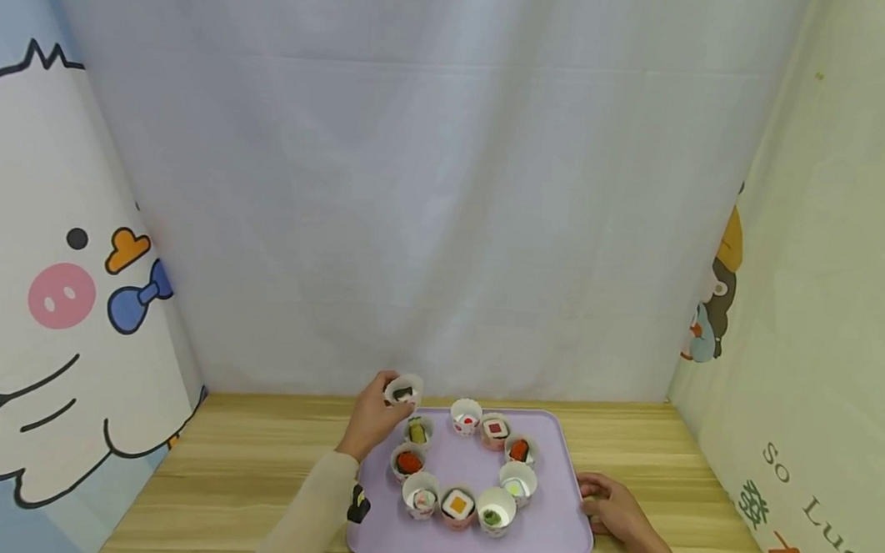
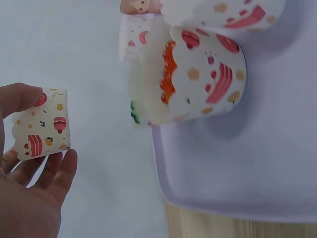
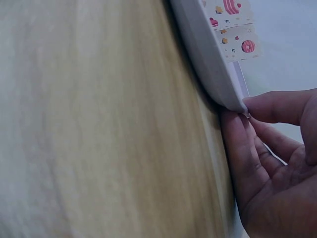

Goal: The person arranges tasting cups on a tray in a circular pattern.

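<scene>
In the head view my left hand point(image 1: 372, 415) holds a patterned paper baking cup point(image 1: 405, 390) with a dark piece inside, raised over the back left of a lilac tray point(image 1: 469, 478). Thumb and fingertips grip that cup point(image 2: 43, 124) by its sides in the left wrist view. My right hand point(image 1: 614, 507) is at the tray's right edge. The right wrist view shows its thumb and forefinger pinching the tray rim point(image 3: 208, 59). Several more paper cups form a ring on the tray, among them one with orange-red roe point(image 1: 408, 463) and one with a green topping point(image 1: 495, 511).
The tray lies on a wood-grain table point(image 1: 253, 459). A pale curtain point(image 1: 430, 226) hangs behind it. Printed cloths stand on both sides, a white cartoon bird point(image 1: 51, 289) on the left one and lettering on the right one point(image 1: 803, 412).
</scene>
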A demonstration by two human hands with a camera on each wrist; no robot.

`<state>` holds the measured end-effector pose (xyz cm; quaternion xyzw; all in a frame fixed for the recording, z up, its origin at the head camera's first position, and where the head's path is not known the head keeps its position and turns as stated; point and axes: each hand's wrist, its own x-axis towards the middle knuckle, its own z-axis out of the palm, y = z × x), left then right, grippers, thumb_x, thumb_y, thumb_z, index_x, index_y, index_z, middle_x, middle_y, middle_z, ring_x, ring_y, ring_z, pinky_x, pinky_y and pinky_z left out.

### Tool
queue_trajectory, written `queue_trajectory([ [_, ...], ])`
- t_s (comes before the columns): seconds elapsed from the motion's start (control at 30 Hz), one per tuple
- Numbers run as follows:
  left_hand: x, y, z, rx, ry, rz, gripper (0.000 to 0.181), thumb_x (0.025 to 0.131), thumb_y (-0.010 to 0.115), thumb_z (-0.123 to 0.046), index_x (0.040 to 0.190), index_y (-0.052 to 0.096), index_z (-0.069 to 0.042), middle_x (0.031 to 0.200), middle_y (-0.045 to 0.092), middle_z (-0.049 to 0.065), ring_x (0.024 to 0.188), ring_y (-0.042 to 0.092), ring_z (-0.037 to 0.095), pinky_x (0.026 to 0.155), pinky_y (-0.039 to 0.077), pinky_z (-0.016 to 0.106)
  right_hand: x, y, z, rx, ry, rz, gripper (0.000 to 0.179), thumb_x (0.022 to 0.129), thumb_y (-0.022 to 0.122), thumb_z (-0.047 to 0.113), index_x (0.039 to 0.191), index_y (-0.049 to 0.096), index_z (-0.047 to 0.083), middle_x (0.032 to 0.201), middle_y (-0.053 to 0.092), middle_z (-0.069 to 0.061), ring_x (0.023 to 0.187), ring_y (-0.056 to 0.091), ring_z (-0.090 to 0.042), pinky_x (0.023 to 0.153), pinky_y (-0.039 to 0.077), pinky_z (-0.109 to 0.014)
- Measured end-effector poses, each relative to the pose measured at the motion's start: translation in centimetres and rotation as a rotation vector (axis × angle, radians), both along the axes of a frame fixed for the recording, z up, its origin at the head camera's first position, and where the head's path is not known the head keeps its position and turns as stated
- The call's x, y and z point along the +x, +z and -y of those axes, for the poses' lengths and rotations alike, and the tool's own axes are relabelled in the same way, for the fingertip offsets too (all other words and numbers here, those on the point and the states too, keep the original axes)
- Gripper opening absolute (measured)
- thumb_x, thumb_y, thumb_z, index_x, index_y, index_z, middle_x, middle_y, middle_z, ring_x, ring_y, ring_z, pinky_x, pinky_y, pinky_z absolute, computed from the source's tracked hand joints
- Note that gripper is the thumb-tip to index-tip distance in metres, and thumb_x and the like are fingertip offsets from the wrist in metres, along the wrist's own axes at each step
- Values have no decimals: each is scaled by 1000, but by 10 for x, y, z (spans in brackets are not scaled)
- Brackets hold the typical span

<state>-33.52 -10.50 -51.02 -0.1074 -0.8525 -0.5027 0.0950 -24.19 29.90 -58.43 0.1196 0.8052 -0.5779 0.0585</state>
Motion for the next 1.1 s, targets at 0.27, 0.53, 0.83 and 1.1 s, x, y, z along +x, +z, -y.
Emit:
queue_trajectory([
  [0.27,1,4,-22,4,-73,2,54,87,72,-21,135,50,-8,118,64,15,76,57,16,63,49,29,1,1,1,-8,1,-3,54,77,62,-10,130,55,-6,103,58,-10,81,59,-17,62,56,-37],
  [0.53,-2,1,-38,-20,-105,62,53,88,72,-21,135,49,-9,122,62,15,77,59,15,65,51,30,0,-1,0,-10,-3,-3,54,77,61,-11,130,55,-6,102,58,-11,80,61,-18,61,57,-38],
  [0.83,-13,-13,-49,-27,-94,104,52,85,74,-18,130,50,-5,123,62,21,72,59,14,71,53,34,0,-2,-1,-2,-9,-10,53,76,62,-10,129,56,-6,102,59,-10,80,60,-17,60,56,-38],
  [1.1,-15,-23,-53,-1,-91,178,55,85,73,-19,133,48,-5,112,65,20,58,53,12,55,45,28,-1,-2,0,16,-14,0,53,77,63,-10,129,57,-5,102,60,-10,81,60,-17,60,56,-38],
])
